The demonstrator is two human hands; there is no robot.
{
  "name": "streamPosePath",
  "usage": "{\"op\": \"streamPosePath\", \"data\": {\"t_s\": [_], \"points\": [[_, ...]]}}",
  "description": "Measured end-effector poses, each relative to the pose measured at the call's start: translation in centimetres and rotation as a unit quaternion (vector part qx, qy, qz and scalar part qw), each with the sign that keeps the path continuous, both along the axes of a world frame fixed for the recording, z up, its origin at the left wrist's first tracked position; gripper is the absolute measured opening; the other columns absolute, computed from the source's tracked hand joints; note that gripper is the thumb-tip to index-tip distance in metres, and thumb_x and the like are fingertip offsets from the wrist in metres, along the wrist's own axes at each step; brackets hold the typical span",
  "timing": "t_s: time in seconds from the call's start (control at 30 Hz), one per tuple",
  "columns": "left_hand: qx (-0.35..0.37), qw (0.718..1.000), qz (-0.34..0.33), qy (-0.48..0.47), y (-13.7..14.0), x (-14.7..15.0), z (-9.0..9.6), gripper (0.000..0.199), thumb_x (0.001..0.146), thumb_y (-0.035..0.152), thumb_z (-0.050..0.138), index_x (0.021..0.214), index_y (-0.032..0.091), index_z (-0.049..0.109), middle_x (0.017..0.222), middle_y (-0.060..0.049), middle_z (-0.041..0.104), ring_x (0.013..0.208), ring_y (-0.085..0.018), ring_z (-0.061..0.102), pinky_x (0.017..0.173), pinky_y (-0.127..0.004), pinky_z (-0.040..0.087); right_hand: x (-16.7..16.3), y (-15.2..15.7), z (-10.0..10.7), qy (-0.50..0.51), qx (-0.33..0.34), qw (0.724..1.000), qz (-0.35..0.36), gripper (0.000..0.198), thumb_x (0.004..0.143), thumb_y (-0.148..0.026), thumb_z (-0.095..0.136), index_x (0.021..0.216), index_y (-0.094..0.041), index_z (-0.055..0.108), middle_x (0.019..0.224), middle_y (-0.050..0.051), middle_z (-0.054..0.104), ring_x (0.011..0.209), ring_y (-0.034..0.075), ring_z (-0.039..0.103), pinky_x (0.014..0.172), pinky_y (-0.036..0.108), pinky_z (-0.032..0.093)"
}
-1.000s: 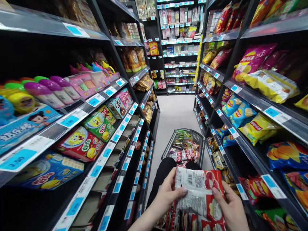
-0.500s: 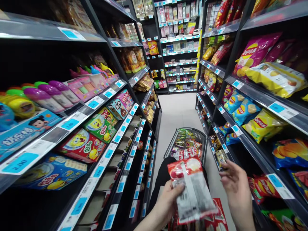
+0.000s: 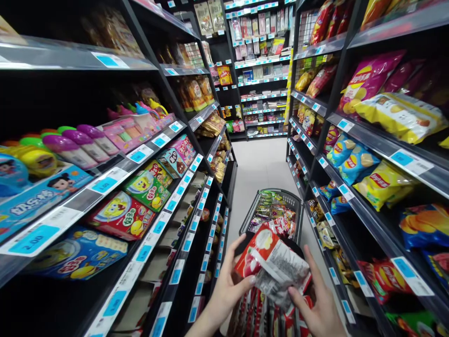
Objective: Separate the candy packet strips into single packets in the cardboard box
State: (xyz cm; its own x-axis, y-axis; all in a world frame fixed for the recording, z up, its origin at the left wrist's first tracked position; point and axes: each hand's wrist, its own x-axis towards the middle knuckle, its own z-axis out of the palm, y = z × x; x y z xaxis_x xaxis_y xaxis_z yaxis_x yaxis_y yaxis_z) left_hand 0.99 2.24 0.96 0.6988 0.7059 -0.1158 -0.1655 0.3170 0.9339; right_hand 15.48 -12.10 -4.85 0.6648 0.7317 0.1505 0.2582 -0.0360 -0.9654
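Observation:
Between my two hands is a red and silver snack bag, tilted, its printed silver back facing me. My left hand grips its left edge, thumb on top and fingers behind. On the right side, my right hand closes around the other end with its thumb pressed on the bag. Right below lie several red snack packs in a row, partly covered by the bag and my hands. Just beyond, a dark grey shopping basket stands on the floor, filled with colourful snack packets.
Shelves of boxed snacks and toy-topped candy line the left. On the right, shelves hold chip bags. The pale aisle floor runs to a back shelf unit.
My right hand has come in from the right shelf side and taken hold of the bag. The bag has turned and tilted, and more of the red packs below shows.

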Motion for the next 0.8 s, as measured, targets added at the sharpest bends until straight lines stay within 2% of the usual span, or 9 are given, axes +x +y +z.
{"op": "streamPosePath", "data": {"t_s": [0.07, 0.13, 0.2, 0.27, 0.33, 0.47, 0.6, 0.7, 0.8], "points": [[0.030, 0.997, -0.067, 0.008, 1.4, -0.9, 0.6, 0.093, 0.070, 0.027, 0.082, 0.147, 0.027, 0.031, 0.125, -0.013, 0.064, 0.104, -0.031, 0.065, 0.092, -0.041, 0.050, 0.5, -0.5, 0.3, -0.007, -0.019, 0.998, 0.058, 0.074, 0.089, -0.033, 0.053, 0.153, -0.020, 0.019, 0.135, 0.011, 0.060, 0.124, 0.027, 0.056, 0.099, 0.037, 0.048], [0.049, 0.990, -0.127, 0.043, 2.4, -1.4, 1.0, 0.080, 0.071, 0.024, 0.081, 0.141, 0.028, 0.043, 0.130, -0.011, 0.061, 0.106, -0.030, 0.064, 0.093, -0.039, 0.049, 0.8, -0.9, 0.4, -0.001, -0.050, 0.992, 0.114, 0.075, 0.091, -0.032, 0.050, 0.154, -0.021, 0.010, 0.147, 0.011, 0.046, 0.136, 0.026, 0.042, 0.106, 0.040, 0.041], [0.060, 0.983, -0.152, 0.083, 2.7, -1.6, 1.1, 0.069, 0.072, 0.020, 0.080, 0.134, 0.029, 0.052, 0.134, -0.008, 0.058, 0.112, -0.028, 0.060, 0.097, -0.038, 0.046, 0.9, -1.1, 0.4, 0.016, -0.064, 0.983, 0.169, 0.078, 0.092, -0.034, 0.050, 0.154, -0.023, 0.003, 0.154, 0.010, 0.034, 0.142, 0.024, 0.028, 0.110, 0.041, 0.034], [0.056, 0.983, -0.145, 0.094, 2.7, -1.5, 0.8, 0.068, 0.072, 0.021, 0.080, 0.134, 0.030, 0.053, 0.134, -0.006, 0.058, 0.113, -0.027, 0.059, 0.098, -0.037, 0.046, 0.6, -1.3, 0.3, 0.073, -0.031, 0.977, 0.197, 0.080, 0.090, -0.037, 0.054, 0.153, -0.025, 0.007, 0.157, 0.009, 0.027, 0.142, 0.024, 0.028, 0.109, 0.038, 0.036], [0.044, 0.987, -0.122, 0.093, 2.4, -1.3, 0.4, 0.065, 0.072, 0.023, 0.079, 0.132, 0.029, 0.055, 0.129, -0.006, 0.062, 0.110, -0.027, 0.060, 0.096, -0.035, 0.046, 0.0, -1.4, 0.5, 0.156, 0.037, 0.972, 0.171, 0.075, 0.088, -0.039, 0.059, 0.152, -0.028, 0.021, 0.156, 0.009, 0.030, 0.137, 0.024, 0.038, 0.103, 0.033, 0.044], [0.012, 0.993, -0.085, 0.085, 1.9, -0.8, -0.4, 0.050, 0.069, 0.026, 0.081, 0.117, 0.022, 0.067, 0.112, -0.007, 0.070, 0.102, -0.027, 0.064, 0.091, -0.032, 0.048, -1.5, -1.1, 1.8, 0.246, 0.131, 0.958, 0.065, 0.056, 0.087, -0.034, 0.064, 0.139, -0.038, 0.046, 0.141, 0.002, 0.054, 0.123, 0.021, 0.056, 0.093, 0.026, 0.051], [-0.011, 0.992, -0.082, 0.091, 1.5, -0.4, -0.1, 0.054, 0.067, 0.026, 0.083, 0.119, 0.020, 0.068, 0.099, -0.007, 0.074, 0.090, -0.024, 0.067, 0.083, -0.030, 0.050, -1.5, -1.2, 2.4, 0.178, 0.121, 0.976, -0.020, 0.042, 0.086, -0.032, 0.065, 0.127, -0.039, 0.060, 0.129, -0.001, 0.065, 0.108, 0.017, 0.067, 0.087, 0.018, 0.053], [-0.012, 0.990, -0.083, 0.113, 1.1, -0.1, 0.4, 0.054, 0.066, 0.025, 0.083, 0.118, 0.019, 0.069, 0.093, -0.007, 0.075, 0.083, -0.023, 0.068, 0.078, -0.029, 0.052, -0.6, -1.8, 2.1, 0.099, 0.077, 0.990, -0.066, 0.038, 0.082, -0.036, 0.069, 0.119, -0.035, 0.067, 0.112, 0.000, 0.074, 0.084, 0.017, 0.075, 0.071, 0.018, 0.057], [0.027, 0.990, -0.067, 0.122, 1.0, 0.3, 0.6, 0.047, 0.063, 0.023, 0.084, 0.109, 0.021, 0.074, 0.094, -0.008, 0.077, 0.082, -0.026, 0.069, 0.075, -0.030, 0.052, 0.0, -2.0, 2.2, 0.007, 0.061, 0.992, -0.108, 0.025, 0.078, -0.043, 0.071, 0.100, -0.033, 0.076, 0.091, 0.002, 0.079, 0.066, 0.018, 0.074, 0.059, 0.020, 0.056]]}}
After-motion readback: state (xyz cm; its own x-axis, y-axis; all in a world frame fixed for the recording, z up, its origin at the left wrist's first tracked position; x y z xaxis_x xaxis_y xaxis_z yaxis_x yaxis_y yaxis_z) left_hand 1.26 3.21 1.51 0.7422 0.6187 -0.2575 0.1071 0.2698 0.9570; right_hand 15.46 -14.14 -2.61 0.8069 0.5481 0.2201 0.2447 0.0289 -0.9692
